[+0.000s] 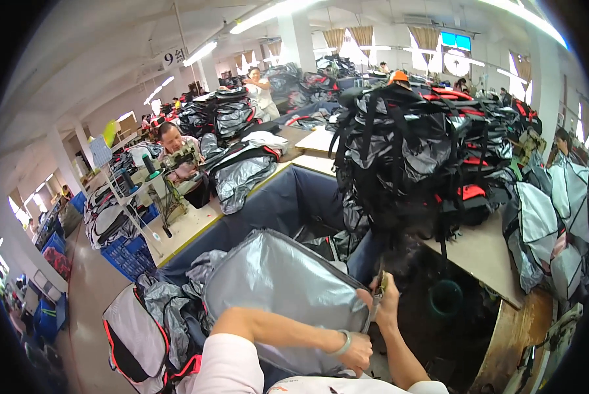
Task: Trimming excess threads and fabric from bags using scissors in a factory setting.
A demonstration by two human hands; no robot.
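Note:
A large silver-lined bag (288, 289) lies spread in front of me, its rounded panel facing up. My left hand (357, 354), with a pale bangle at the wrist, crosses over its lower part. Its fingers are closed at the bag's lower right edge; the exact grip is partly hidden. My right hand (386, 302) is raised at the bag's right edge, closed round a small metal tool (381, 284) that looks like thread snips, tip upward. Beside my left arm rests another bag (136, 331), white and black with red-orange trim, on crumpled silver fabric.
A tall heap of black, silver and red bags (406, 144) stands on the table ahead right. Dark blue cloth (278, 203) lines a bin beyond my bag. At left, a person sits at a sewing machine (186, 157), near a blue crate (127, 256). More white-grey bags (537, 210) hang far right.

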